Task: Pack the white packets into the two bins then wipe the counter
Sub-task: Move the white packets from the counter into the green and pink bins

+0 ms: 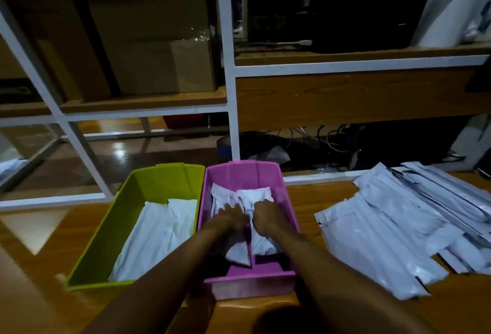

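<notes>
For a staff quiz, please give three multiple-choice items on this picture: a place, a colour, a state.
1. Where is the loose pile? A right of the pink bin; B on the floor; C on a shelf.
2. Which colour is the bin around the left hand and right hand? A green; B pink; C blue.
3. The green bin is: A empty; B holding packets; C tipped over.
Answers: 1 A, the pile lies there; 2 B, pink walls; 3 B, packets inside.
</notes>
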